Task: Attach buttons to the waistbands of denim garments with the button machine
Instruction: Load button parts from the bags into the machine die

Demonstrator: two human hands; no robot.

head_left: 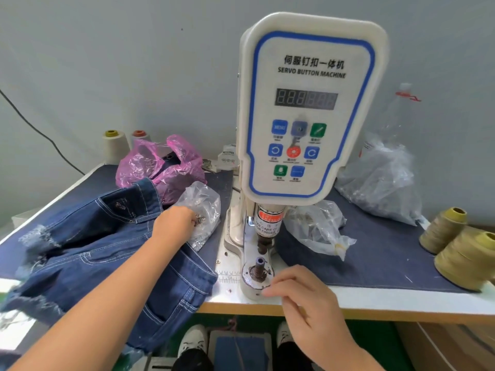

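From the head camera, the left hand (175,219) reaches into a clear bag (203,210), fingers curled on small metal buttons (199,218). Under its forearm lies the denim garment (107,253). The right hand (302,293), loosely curled and holding nothing visible, touches the button machine (310,103) at its base.

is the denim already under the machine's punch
No, the denim garment lies left of the button machine, and its lower die stands bare.

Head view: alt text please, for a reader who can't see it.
A left hand reaches into a clear plastic bag of metal buttons beside dark blue denim shorts, while the right hand rests by the white servo button machine's lower die.
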